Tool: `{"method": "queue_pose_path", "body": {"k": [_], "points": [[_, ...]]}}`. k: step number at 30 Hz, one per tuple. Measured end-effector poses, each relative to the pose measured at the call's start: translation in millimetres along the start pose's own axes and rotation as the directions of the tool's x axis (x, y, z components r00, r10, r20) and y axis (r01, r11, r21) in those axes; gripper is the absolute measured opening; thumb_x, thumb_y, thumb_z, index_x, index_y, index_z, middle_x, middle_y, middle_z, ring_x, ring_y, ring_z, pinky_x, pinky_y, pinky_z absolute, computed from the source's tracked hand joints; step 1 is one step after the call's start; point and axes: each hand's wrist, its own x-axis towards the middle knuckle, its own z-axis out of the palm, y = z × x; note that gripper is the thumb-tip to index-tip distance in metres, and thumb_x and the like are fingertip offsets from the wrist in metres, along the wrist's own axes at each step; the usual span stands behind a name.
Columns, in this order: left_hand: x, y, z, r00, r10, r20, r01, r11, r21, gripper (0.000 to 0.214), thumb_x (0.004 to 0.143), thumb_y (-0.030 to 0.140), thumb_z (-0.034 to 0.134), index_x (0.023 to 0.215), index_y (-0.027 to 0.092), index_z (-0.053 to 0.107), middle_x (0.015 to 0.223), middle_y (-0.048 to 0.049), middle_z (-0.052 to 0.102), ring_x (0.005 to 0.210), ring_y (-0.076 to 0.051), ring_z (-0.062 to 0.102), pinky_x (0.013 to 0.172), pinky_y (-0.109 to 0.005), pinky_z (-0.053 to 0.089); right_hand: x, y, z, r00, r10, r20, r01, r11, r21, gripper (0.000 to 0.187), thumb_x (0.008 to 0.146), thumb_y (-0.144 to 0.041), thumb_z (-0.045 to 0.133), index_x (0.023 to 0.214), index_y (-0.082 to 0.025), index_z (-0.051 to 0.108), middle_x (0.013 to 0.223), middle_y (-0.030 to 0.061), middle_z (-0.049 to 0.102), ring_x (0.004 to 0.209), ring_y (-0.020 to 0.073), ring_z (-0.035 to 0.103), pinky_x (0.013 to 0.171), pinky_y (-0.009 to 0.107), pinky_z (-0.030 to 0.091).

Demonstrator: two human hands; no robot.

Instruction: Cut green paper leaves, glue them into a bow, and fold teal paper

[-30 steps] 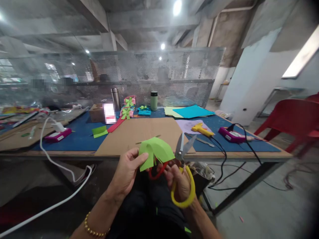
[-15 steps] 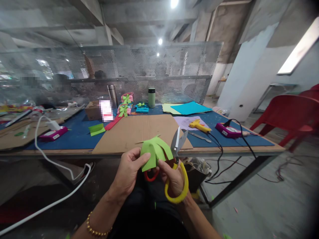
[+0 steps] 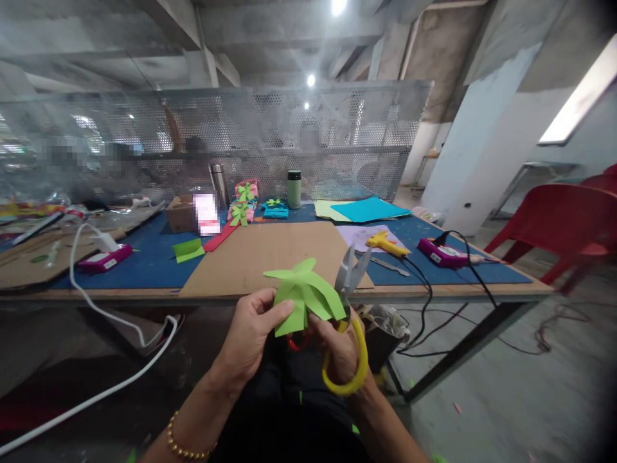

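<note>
A bright green paper cutout [image 3: 299, 289] with several strips spreading from its middle is held up in front of the table edge. My left hand [image 3: 247, 334] pinches its left strip between thumb and fingers. Scissors [image 3: 365, 360] with a yellow handle loop hang on my right hand [image 3: 341, 347], blades apart and pointing up and away. The thumb of that hand also presses the cutout's lower right side. A red loop shows partly beneath the paper, mostly hidden. Similar green paper pieces [image 3: 240, 214] lie on pink bundles at the back.
Cardboard [image 3: 270, 247] covers the table's middle. On the right lie a yellow glue gun [image 3: 385, 244], a metal blade tool [image 3: 389, 265] and a purple power strip [image 3: 441, 253] with cables. Blue sheets [image 3: 371, 209] and a green flask [image 3: 294, 190] stand behind; folded green paper [image 3: 187, 251] is left.
The green cutout has opened out, its upper strips now spread sideways and up. My right hand and the scissors have shifted slightly right; my left hand keeps its pinch.
</note>
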Motion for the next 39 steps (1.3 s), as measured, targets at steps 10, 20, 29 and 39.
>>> {"method": "queue_pose_path", "body": {"k": [10,20,29,39], "points": [[-0.6,-1.5,0.2,0.998,-0.052,0.026,0.053,0.998,-0.017,0.023,0.071,0.029,0.082,0.086,0.012,0.076,0.077,-0.0053,0.072,0.066,-0.013,0.062,0.063,-0.022,0.051,-6.2,-6.2,-7.0,0.999,-0.033,0.010,0.034,0.991,-0.129,0.035,0.073,-0.038,0.078,0.100,-0.019,0.068,0.070,0.0022,0.068,0.062,0.0199,0.060,0.057,0.033,0.051],[1.9,9.3,-1.1,0.998,0.012,-0.055,-0.013,1.000,-0.023,0.021,0.071,0.028,0.080,0.083,0.012,0.074,0.071,-0.0024,0.067,0.058,-0.010,0.055,0.052,-0.019,0.046,-11.1,-8.6,-7.8,0.998,-0.004,0.056,0.008,0.997,-0.081,0.022,0.081,-0.035,0.075,0.078,-0.019,0.061,0.061,-0.0005,0.062,0.054,0.0151,0.057,0.050,0.027,0.048],[-3.1,-2.2,6.5,1.000,-0.020,0.022,0.020,1.000,-0.018,0.024,0.078,0.028,0.076,0.095,0.012,0.074,0.073,-0.0048,0.071,0.058,-0.014,0.062,0.059,-0.026,0.053,-13.5,-4.6,-0.6,0.999,-0.019,0.046,0.020,1.000,-0.024,0.024,0.081,-0.031,0.078,0.097,-0.020,0.065,0.073,0.0020,0.071,0.066,0.0192,0.065,0.065,0.033,0.056],[-2.1,0.9,5.0,1.000,0.003,0.000,-0.003,1.000,-0.026,0.022,0.074,0.027,0.078,0.091,0.012,0.075,0.081,-0.0064,0.073,0.068,-0.015,0.065,0.064,-0.024,0.053,-15.4,-12.0,0.4,0.999,0.013,0.045,-0.011,0.999,-0.051,0.023,0.078,-0.035,0.078,0.087,-0.021,0.063,0.062,-0.0006,0.062,0.054,0.0171,0.057,0.050,0.030,0.050]]}}
